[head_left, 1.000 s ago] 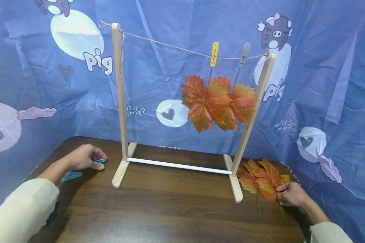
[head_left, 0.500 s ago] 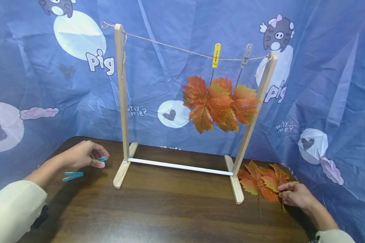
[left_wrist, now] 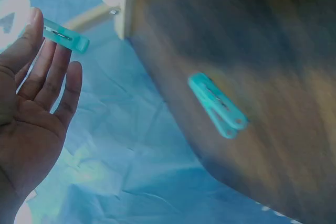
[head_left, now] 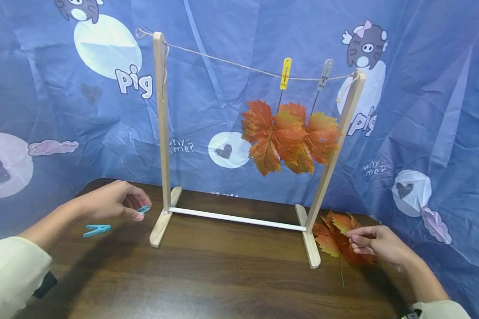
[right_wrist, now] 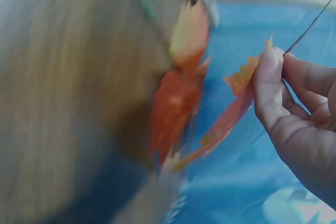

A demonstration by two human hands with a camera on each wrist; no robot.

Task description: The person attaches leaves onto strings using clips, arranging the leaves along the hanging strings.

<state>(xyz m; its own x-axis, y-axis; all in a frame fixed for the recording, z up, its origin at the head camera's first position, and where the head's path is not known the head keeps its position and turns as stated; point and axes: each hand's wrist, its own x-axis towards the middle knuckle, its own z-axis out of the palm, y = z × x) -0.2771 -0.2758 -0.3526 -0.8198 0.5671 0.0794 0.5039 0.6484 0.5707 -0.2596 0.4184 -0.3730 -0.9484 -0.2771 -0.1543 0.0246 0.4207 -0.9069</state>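
My left hand (head_left: 111, 201) pinches a teal clothespin (left_wrist: 65, 36) between thumb and fingers, just left of the wooden rack's left foot. A second teal clothespin (head_left: 97, 230) lies on the table below that hand. On the far right, my right hand (head_left: 383, 248) pinches an orange artificial maple leaf (right_wrist: 231, 116) near its base, and a thin dark stem sticks out past the fingers in the right wrist view. Beneath it, other orange leaves (head_left: 326, 244) lie on the table beside the rack's right foot, partly hidden by the hand and the held leaf.
A wooden rack (head_left: 162, 128) with a white crossbar (head_left: 235, 218) stands mid-table. From its string (head_left: 223, 64) hang two orange leaves (head_left: 263, 137), one under a yellow clothespin (head_left: 286, 73), one under a grey clothespin (head_left: 325, 75). Blue printed cloth (head_left: 207, 106) surrounds the table (head_left: 223, 283).
My right hand has picked a leaf up off the pile and moved it up and slightly left. My left hand, still pinching its clothespin, has shifted a little right toward the rack.
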